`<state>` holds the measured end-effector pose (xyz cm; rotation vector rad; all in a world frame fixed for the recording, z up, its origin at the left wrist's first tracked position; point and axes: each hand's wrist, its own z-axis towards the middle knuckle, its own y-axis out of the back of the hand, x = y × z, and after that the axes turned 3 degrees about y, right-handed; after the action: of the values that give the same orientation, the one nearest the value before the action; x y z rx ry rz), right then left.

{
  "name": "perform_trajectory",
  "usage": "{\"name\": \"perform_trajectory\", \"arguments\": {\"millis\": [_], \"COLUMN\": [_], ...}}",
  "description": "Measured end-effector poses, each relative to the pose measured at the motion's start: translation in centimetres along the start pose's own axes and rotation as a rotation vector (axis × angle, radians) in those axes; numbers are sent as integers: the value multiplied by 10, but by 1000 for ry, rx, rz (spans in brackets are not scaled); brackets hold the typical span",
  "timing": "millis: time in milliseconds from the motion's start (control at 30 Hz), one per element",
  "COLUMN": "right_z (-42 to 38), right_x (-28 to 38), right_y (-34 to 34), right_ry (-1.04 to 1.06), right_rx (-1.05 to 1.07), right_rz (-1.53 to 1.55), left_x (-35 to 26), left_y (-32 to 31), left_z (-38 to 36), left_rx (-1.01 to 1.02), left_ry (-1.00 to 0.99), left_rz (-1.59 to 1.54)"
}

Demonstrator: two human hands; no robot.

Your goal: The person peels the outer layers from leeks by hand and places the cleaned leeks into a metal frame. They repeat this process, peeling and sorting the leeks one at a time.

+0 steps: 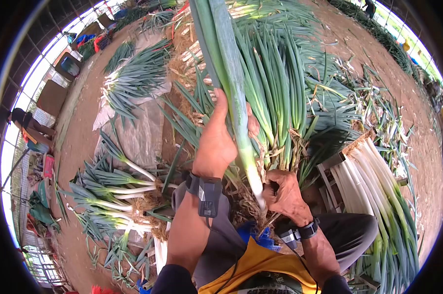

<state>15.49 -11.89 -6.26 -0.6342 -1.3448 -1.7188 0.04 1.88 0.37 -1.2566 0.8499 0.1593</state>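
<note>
My left hand (216, 139) is wrapped round the leafy middle of a large green onion (237, 105), its thumb pointing up along the leaves. The onion stands upright but slightly slanted, its white stem and roots toward my lap. Down at the white base, my right hand (286, 196) is closed with curled fingers against the stem; the exact pinch point is hidden. Dry, brownish husks hang around the root end. Just behind the held onion, a thick clump of unpeeled green onions (275, 83) leans away from me.
Trimmed white-stemmed onions (378, 191) lie stacked on a low rack (332, 179) at right. More onions (116, 196) with roots lie on the ground at left, near a plastic sheet (138, 127) bearing another bundle (133, 81). Leaf scraps (378, 108) litter the right. A person (30, 125) is at far left.
</note>
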Motion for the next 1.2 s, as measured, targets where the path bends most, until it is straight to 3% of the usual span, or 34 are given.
{"name": "perform_trajectory", "arguments": {"millis": [33, 100, 167, 267, 400, 467, 567, 600, 767, 967, 1200], "right_z": [-3, -7, -9, -4, 25, 32, 35, 34, 31, 30, 36], "right_x": [-3, 6, -5, 14, 30, 32, 34, 29, 26, 20, 15], "right_y": [-1, 1, 2, -3, 10, 12, 9, 6, 6, 8, 11], "right_ry": [1, -278, -420, -301, -456, -469, -464, -421, -305, -391, -315], "right_rx": [-15, -74, -25, -91, 151, 113, -55, -110, -262, -210, -163], "right_rz": [26, 333, 592, 814, 1265, 1210, 1077, 1005, 715, 938, 1016], "left_x": [0, -2, -1, 1, 10, 12, 8, 5, 8, 19, 22], "left_y": [0, 0, 0, 2, 2, 3, -14, -4, -6, -15, -2], "left_z": [-1, -2, -1, 0, 2, 5, 2, 2, -1, -10, -3], "left_rx": [9, 27, 30, 144, 301, 416, 22, 157, 187, 11, 73], "left_ry": [19, 51, 50, 70, 86, 114, 42, 39, -45, 9, 74], "left_rz": [-7, -21, -20, -52, -75, -176, -15, -32, 146, 167, -18]}}
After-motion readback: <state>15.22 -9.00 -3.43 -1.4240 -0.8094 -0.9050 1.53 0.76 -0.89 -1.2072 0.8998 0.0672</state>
